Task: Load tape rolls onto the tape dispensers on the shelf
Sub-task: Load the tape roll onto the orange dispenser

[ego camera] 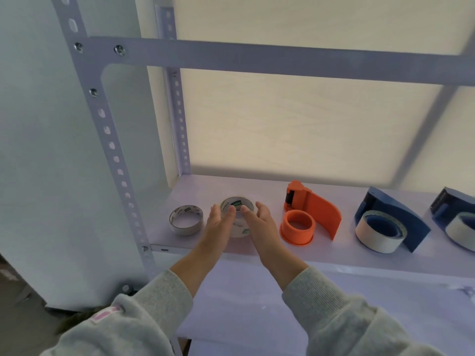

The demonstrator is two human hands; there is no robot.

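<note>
White metal shelf [334, 263] against cream backing, left hand [218, 222] and right hand [259, 222] open-fingered flanking clear tape roll [237, 217], spare roll [185, 219] left, empty orange dispenser [308, 214] right, loaded blue dispensers [390, 222] beyond.

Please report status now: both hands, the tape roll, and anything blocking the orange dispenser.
Left hand and right hand open, cupping the clear tape roll on the shelf. Roll not lifted. Orange dispenser hub empty, path clear.
</note>
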